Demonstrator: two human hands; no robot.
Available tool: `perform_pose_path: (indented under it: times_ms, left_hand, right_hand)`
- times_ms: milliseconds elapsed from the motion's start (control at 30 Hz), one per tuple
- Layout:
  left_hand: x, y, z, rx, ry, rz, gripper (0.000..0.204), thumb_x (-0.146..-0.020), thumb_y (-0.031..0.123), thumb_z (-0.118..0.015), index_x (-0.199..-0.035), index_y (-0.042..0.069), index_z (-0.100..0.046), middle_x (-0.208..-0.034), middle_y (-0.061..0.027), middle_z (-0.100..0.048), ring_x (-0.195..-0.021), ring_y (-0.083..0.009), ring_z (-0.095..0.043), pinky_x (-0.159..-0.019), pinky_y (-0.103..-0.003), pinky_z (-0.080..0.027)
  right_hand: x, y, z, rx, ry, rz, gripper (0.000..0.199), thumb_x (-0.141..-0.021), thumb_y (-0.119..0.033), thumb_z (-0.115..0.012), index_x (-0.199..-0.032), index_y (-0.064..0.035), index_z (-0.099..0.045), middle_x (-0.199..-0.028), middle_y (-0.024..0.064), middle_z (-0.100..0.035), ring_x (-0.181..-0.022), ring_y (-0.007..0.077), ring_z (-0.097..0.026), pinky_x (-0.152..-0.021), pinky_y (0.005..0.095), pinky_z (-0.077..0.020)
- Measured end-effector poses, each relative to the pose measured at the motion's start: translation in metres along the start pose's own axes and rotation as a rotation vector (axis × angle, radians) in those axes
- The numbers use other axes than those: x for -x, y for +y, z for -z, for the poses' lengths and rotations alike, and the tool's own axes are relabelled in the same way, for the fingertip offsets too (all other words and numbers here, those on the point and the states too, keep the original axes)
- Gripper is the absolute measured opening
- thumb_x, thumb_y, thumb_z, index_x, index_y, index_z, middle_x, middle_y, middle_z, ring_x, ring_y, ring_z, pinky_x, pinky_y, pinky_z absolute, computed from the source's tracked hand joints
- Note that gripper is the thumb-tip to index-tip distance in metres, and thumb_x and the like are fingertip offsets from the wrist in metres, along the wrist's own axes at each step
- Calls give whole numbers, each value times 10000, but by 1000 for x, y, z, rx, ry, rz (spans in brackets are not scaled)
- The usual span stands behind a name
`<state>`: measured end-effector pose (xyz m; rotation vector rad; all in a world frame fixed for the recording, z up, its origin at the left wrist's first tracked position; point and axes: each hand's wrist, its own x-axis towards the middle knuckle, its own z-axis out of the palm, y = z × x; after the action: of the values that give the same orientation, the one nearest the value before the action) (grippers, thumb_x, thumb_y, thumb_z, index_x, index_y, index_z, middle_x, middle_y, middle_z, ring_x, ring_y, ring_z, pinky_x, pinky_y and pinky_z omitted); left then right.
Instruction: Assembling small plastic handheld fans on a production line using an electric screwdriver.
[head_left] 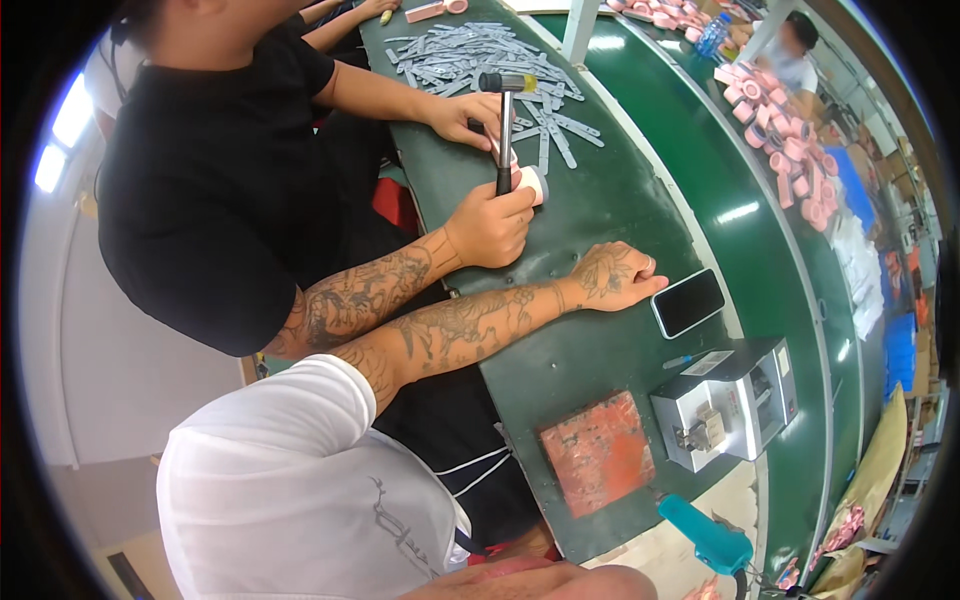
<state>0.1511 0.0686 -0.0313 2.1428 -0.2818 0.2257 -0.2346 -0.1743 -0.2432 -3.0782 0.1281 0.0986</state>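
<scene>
My left arm comes from a white sleeve and lies across the green bench. My left hand rests on it palm down, with a ring on one finger. Its fingers are curled in, and nothing shows in them. The thumb side is at the edge of a phone with a dark screen. Of my right arm, only bare skin shows at the lower edge; that hand is out of view. Beside me, a co-worker in black grips a hammer upright in one hand. The co-worker's other hand is at a pink-and-white part.
Grey flat strips are heaped at the bench's far end. Nearer me are a worn red block, a silver clamping machine and a teal corded tool. Across the green conveyor lie piled pink parts; another person is beyond.
</scene>
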Motion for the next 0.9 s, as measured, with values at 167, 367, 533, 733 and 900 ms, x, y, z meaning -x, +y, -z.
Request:
perform_pose_path:
  times_ms: [167,367,533,733,900]
  left_hand:
    - [-1,6,1,48,-18,2,437,-944,437,-673,-721,65,-612,-692,-92,-657,-717,-303,-667,-682,-435,-506]
    - [7,5,9,121,150,-98,333,-928,388,-714,-822,81,-641,-782,-82,-647,-672,-257,-631,-649,-409,-493]
    - [84,55,34,422,257,-263,191,-911,191,-763,-933,56,-629,-891,-63,-634,-685,-159,-565,-592,-316,-454]
    - [270,32,71,131,-116,-314,178,-860,114,-780,-881,71,-609,-924,-71,-650,-816,-274,-629,-693,-401,-507]
    - [314,-17,64,-221,-421,127,543,-972,308,-658,-1412,58,-462,-1483,-174,-423,-1413,-381,-380,-1192,-470,-319]
  right_hand:
    - [-5,9,-4,-16,32,-6,359,-979,-229,-619,-1199,41,-705,-1183,270,-709,-1100,450,-663,-998,521,-506]
    - [-11,21,-9,-40,59,21,359,-981,-233,-615,-1197,39,-705,-1183,270,-709,-1101,452,-662,-998,524,-504]
    - [6,20,-22,-87,34,12,359,-983,-236,-612,-1196,38,-705,-1183,271,-708,-1102,454,-660,-998,527,-503]
    - [11,29,-40,-132,-10,25,360,-985,-240,-609,-1194,37,-706,-1184,271,-708,-1103,456,-659,-998,530,-501]
    - [-7,24,-50,-170,-1,30,360,-987,-243,-605,-1193,36,-706,-1184,272,-707,-1103,457,-658,-998,532,-500]
